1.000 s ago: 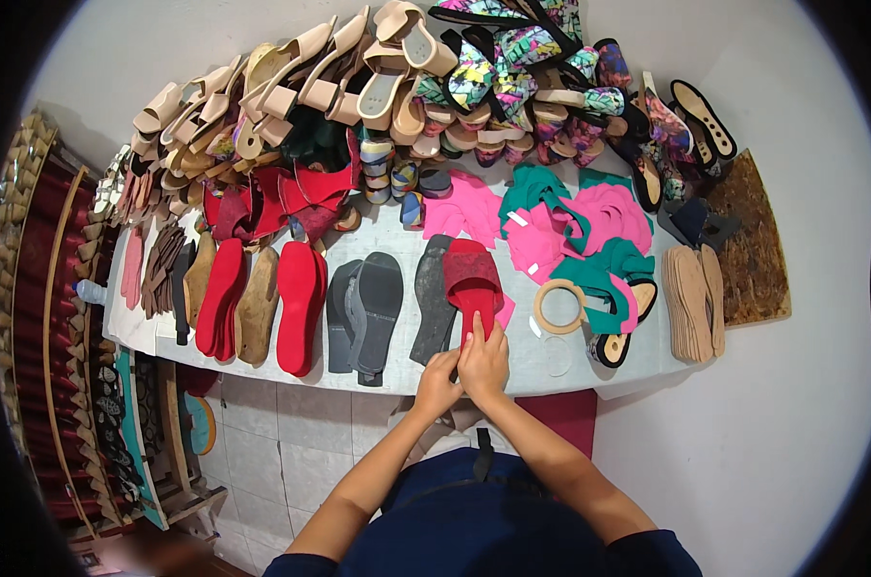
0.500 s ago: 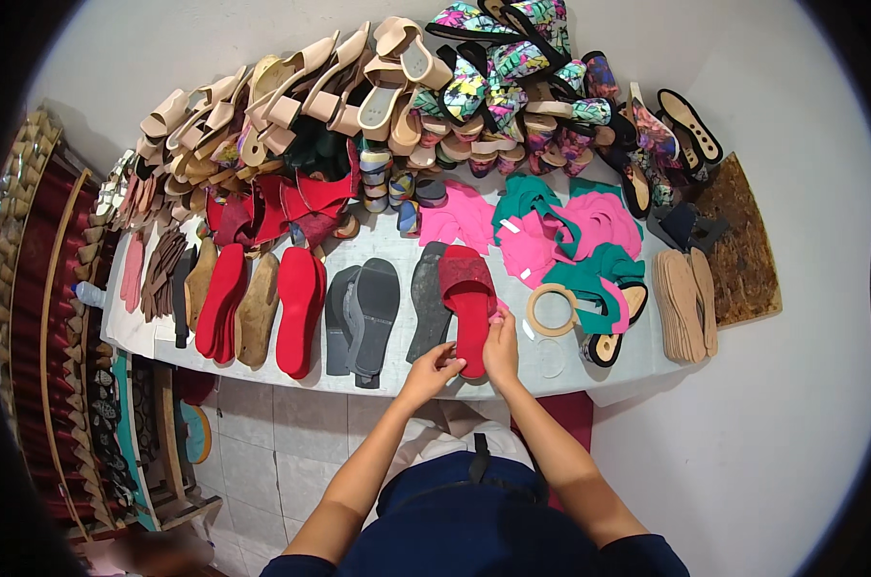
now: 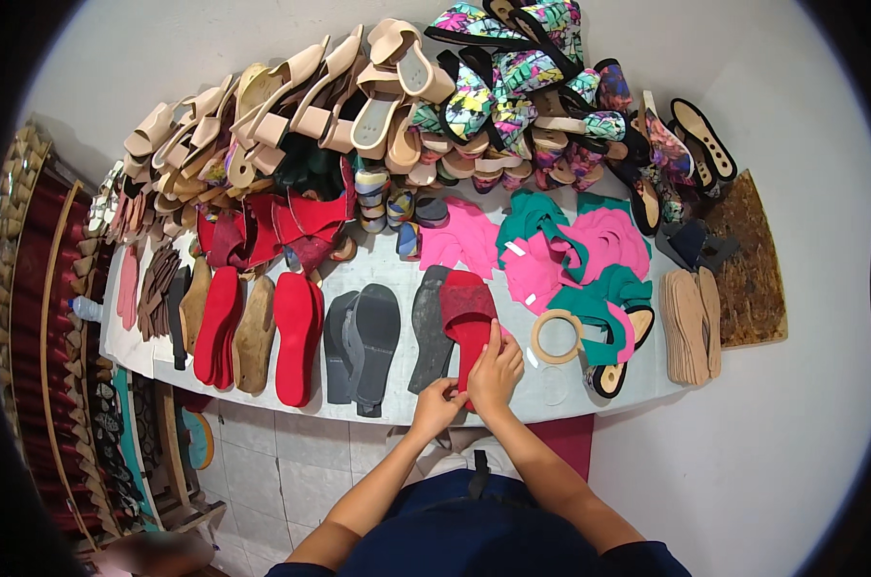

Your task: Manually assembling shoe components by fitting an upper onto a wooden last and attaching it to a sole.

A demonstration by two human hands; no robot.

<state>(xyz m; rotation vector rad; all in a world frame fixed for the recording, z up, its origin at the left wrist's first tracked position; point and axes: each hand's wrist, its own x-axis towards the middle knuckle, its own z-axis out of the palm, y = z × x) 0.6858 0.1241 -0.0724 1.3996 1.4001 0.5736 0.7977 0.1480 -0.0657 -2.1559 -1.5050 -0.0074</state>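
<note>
At the bench's [image 3: 637, 389] near edge lies a red slipper [image 3: 469, 322], heel toward the person, likely so both hands can work its end. The right hand [image 3: 496, 370] presses curled over the heel; the left hand [image 3: 437, 402] pinches its rim, forearms angled in from below.

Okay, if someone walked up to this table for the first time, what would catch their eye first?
Probably both hands at the near edge: the left hand and right hand meet on the heel end of a red sandal lying on the white table. Behind it, a heap of bright pink and green cut pieces lies to the right, and beige sandals pile up along the far left.
</note>
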